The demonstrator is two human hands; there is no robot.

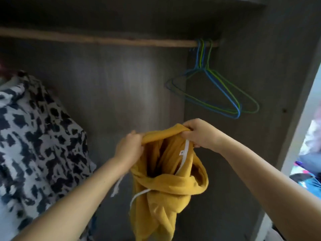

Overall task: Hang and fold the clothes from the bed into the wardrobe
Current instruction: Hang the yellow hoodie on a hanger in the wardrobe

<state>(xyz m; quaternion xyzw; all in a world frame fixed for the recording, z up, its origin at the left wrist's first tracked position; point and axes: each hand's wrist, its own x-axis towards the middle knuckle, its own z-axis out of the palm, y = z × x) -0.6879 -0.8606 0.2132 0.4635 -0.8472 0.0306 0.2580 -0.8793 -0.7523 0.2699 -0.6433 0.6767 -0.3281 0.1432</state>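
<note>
A mustard-yellow garment with white drawstrings hangs in front of the open wardrobe. My left hand grips its top edge at the left, and my right hand grips the same edge at the right, holding the opening apart. The cloth droops down between my forearms and runs out of the bottom of the frame. Above and to the right, several blue and green wire hangers hang bare at the right end of the wooden rail.
A black-and-white patterned garment hangs at the left of the wardrobe. The wardrobe's right side panel stands close by my right arm. Colourful clothes show past it at the far right.
</note>
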